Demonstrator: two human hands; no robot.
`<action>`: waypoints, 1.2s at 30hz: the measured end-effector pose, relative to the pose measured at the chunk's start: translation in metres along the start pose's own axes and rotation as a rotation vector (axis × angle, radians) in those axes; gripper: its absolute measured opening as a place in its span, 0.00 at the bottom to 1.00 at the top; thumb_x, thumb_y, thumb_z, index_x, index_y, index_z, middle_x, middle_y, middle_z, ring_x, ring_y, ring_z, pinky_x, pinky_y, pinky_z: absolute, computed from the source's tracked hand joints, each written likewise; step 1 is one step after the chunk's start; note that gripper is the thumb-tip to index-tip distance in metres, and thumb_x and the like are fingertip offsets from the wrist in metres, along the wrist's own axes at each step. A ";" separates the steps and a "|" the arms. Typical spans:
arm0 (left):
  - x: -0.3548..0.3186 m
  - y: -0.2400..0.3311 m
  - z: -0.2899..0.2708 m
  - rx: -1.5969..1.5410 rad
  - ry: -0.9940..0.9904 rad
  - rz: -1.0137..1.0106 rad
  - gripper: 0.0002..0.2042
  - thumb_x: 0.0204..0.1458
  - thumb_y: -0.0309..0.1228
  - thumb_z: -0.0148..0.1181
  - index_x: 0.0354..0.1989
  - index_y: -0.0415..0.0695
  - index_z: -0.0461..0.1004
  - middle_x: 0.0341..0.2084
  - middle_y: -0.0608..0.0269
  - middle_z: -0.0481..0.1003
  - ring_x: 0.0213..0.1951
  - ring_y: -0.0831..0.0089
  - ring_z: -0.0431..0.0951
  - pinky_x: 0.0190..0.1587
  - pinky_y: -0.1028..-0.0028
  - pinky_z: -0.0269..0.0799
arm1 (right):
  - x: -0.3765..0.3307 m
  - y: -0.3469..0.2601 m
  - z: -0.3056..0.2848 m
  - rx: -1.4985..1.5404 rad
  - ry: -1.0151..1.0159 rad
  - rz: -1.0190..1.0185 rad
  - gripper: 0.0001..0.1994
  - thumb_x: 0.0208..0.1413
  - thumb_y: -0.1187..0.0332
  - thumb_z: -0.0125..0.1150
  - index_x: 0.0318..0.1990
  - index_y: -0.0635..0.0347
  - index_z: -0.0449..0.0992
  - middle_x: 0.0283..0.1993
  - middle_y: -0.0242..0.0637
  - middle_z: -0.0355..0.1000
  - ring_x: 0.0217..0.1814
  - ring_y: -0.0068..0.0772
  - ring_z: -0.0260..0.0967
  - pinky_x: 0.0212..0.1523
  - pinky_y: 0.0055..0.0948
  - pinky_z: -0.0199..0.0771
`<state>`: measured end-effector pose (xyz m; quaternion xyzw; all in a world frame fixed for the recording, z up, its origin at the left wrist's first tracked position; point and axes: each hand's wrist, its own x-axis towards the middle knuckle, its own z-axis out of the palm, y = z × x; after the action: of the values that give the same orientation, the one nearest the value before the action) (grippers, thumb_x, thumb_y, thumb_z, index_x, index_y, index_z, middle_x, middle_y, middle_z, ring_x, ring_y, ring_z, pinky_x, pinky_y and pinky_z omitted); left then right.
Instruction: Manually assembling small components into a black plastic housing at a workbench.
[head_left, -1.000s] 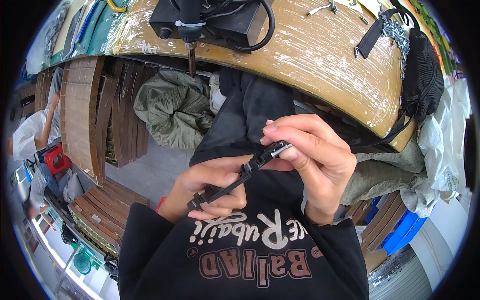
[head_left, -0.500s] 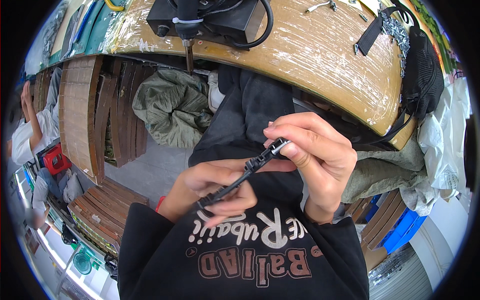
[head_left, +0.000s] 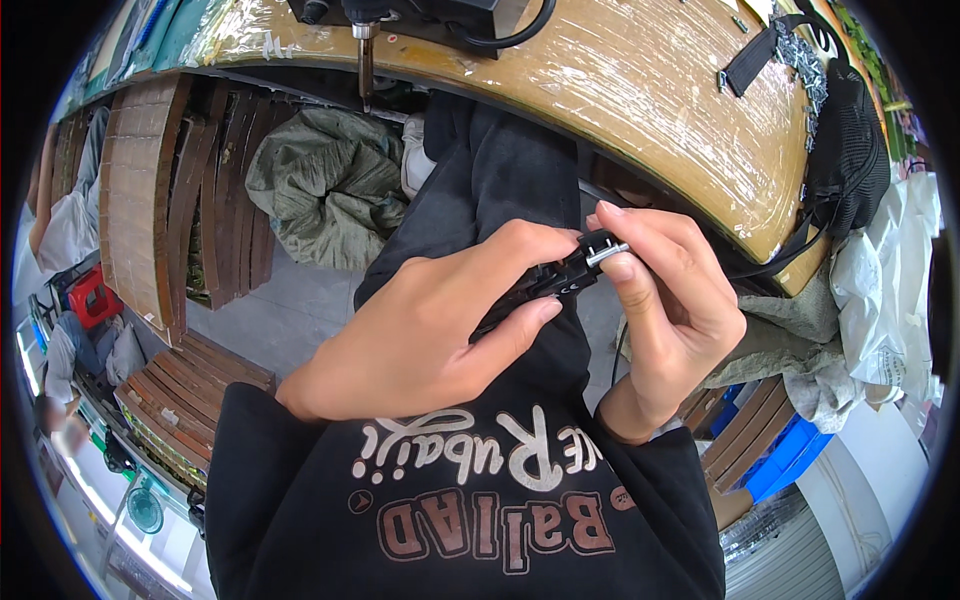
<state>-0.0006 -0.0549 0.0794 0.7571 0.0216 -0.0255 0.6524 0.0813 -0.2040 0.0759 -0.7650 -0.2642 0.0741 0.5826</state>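
My left hand (head_left: 440,320) is closed round a narrow black plastic part (head_left: 570,279) with small white marks on it, held above my lap. Most of that part is hidden in my palm and fingers. From its far right end sticks a short silver metal pin (head_left: 606,253). My right hand (head_left: 680,310) has thumb and index finger bent round this end, the thumb tip against the pin. Its other fingers are curled behind.
Ahead is a film-wrapped wooden table (head_left: 640,110) with a metal-tipped tool (head_left: 366,75), a black box (head_left: 460,22) and a heap of screws (head_left: 805,75). Stacked brown boards (head_left: 150,200) and a grey-green sack (head_left: 325,190) lie left; blue crates (head_left: 790,455) stand right.
My left hand has moved up and right along the black part and now covers most of it. The right hand stays at its end. The view has shifted a little.
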 end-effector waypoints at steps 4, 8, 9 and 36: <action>-0.002 0.002 0.003 0.077 0.033 0.059 0.17 0.46 0.22 0.55 0.46 0.39 0.63 0.34 0.54 0.71 0.31 0.57 0.75 0.28 0.70 0.71 | -0.005 0.005 0.001 0.138 0.073 -0.011 0.10 0.38 0.83 0.62 0.33 0.69 0.75 0.32 0.44 0.73 0.33 0.30 0.70 0.33 0.21 0.69; 0.000 0.002 0.004 0.317 0.075 0.164 0.17 0.42 0.19 0.57 0.44 0.37 0.65 0.36 0.54 0.72 0.32 0.61 0.76 0.31 0.73 0.72 | -0.006 0.008 0.003 0.271 0.111 0.018 0.08 0.38 0.84 0.62 0.29 0.70 0.72 0.33 0.48 0.73 0.37 0.34 0.72 0.37 0.24 0.70; -0.001 0.005 0.003 0.368 0.053 0.121 0.17 0.41 0.18 0.58 0.43 0.36 0.66 0.38 0.53 0.73 0.35 0.62 0.77 0.35 0.74 0.73 | -0.006 0.006 0.003 0.273 0.110 0.019 0.08 0.38 0.84 0.62 0.29 0.70 0.72 0.33 0.48 0.73 0.37 0.34 0.72 0.37 0.24 0.70; 0.007 -0.017 0.001 0.525 0.135 0.406 0.21 0.36 0.17 0.56 0.44 0.36 0.66 0.35 0.58 0.73 0.24 0.69 0.76 0.23 0.77 0.71 | -0.001 0.011 0.008 0.391 0.075 0.013 0.06 0.42 0.86 0.57 0.28 0.71 0.68 0.32 0.52 0.72 0.35 0.33 0.71 0.38 0.25 0.71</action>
<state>0.0051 -0.0535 0.0620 0.8882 -0.0937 0.1504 0.4239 0.0805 -0.2001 0.0634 -0.6413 -0.2182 0.0992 0.7289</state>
